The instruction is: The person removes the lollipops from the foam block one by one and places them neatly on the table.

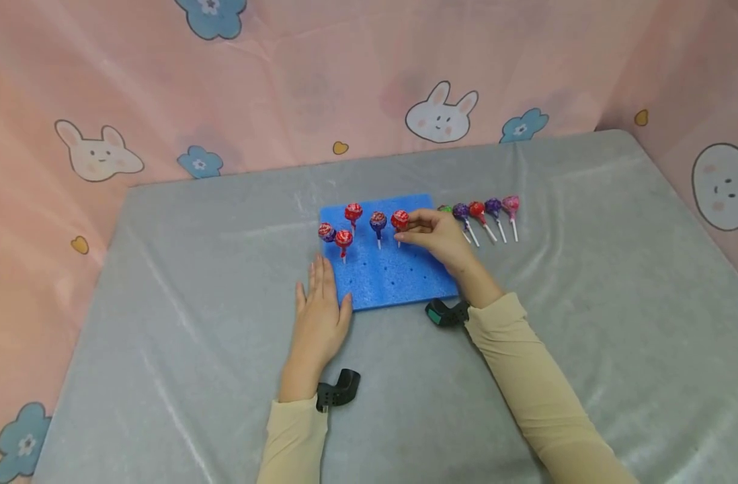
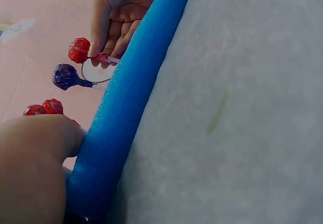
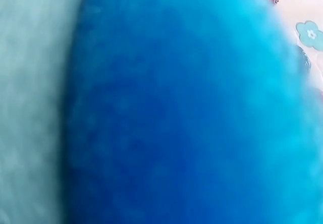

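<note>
My right hand pinches a red-wrapped lollipop that stands upright over the blue foam board. In the left wrist view, that lollipop's stick meets the foam's edge line, with a dark blue lollipop beside it. Along the board's left edge rests my left hand, its fingers extended and its thumb near the front corner. Several other lollipops stand in the board, among them a red one at the back and another red one near the left fingertips. Blurred blue foam fills most of the right wrist view.
Right of the board, several lollipops lie in a row on the grey cloth, including a red one and a pink one. The board's front part shows small holes. A pink patterned curtain hangs behind the grey table.
</note>
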`<state>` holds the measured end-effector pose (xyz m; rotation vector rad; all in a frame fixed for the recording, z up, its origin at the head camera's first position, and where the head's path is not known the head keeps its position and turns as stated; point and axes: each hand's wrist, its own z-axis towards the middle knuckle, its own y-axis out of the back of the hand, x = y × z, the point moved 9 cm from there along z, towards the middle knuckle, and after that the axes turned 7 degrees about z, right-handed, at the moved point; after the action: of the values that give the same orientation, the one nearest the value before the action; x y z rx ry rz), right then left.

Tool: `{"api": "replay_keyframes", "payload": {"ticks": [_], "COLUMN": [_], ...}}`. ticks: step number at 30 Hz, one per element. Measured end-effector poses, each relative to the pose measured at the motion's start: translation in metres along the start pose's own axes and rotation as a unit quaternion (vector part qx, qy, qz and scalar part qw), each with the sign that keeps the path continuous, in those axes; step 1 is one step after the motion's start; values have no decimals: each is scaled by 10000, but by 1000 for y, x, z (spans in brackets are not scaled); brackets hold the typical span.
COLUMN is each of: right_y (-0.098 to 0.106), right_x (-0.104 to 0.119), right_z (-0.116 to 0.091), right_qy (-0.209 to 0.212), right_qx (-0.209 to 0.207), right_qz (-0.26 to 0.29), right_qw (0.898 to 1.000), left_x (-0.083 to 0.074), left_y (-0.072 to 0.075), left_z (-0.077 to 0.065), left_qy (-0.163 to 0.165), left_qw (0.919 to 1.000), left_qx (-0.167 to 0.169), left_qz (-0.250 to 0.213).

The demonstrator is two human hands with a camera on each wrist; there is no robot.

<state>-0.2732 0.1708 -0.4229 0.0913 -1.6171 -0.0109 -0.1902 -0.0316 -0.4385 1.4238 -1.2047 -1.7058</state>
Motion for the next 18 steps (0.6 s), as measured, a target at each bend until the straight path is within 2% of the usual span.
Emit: {"api": "replay_keyframes", "payload": {"ticks": [12, 18], "right_y": [-5, -7], "right_x": [2, 0], "right_z": [-1, -1], "right_qy": [211, 136], "right_qx": [227, 345], "right_qz": [-340, -556], "right_qw": [9989, 9978], "left_x": [-2, -1], "left_y": [3, 3], "left_z": [1, 1], "left_qy": [-64, -56], "left_qw": [10000, 10000], "left_qx": [-69, -73], "left_qz": [2, -22]}}
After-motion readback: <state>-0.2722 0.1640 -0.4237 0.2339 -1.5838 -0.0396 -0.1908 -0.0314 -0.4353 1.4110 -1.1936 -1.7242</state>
